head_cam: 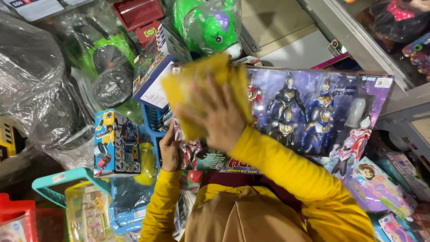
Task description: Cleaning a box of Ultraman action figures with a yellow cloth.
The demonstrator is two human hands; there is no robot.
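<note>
My right hand [219, 117] presses a yellow cloth [204, 80] flat against the clear front of a large purple toy box [313, 112] that holds several action figures. The cloth is blurred and covers the box's left part. My left hand [169, 150] grips the box's left edge near its bottom corner, thumb toward the front. Both arms wear yellow sleeves. The box stands tilted toward me, resting near my chest.
A green plastic toy in a bag [210, 24] sits above the box. A green toy car wrapped in plastic [107, 62] is at upper left. A small blue robot toy box [116, 143] stands left of my hand. A teal handle [67, 179] and pastel toy packs [385, 192] crowd the lower corners.
</note>
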